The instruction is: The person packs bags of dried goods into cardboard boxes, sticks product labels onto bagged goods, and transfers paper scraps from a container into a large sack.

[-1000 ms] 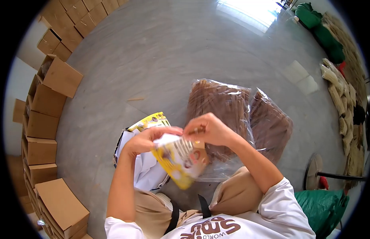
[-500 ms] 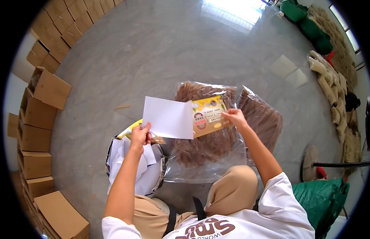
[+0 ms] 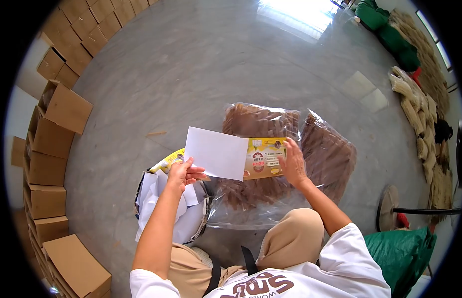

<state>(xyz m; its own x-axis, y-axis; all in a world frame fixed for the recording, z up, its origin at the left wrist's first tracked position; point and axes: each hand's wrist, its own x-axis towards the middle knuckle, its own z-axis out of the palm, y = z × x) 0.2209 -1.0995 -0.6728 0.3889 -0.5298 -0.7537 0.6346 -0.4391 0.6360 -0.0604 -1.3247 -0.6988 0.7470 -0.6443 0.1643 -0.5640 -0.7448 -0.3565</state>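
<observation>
left hand [image 3: 185, 175] and right hand [image 3: 293, 161] at a printed label [image 3: 265, 158]
left grip pinching its white backing sheet [image 3: 215, 153]; right fingers spread, over clear-bagged brown strips [image 3: 260, 121]

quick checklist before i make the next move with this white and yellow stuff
1. Left hand holding the white sheet by its lower corner: ok
2. Right hand at the yellow printed piece: ok
3. Right hand gripping it firmly: cannot tell
4. Printed side facing up into view: ok
5. Papers in the round container neatly stacked: not ok, jumbled
</observation>
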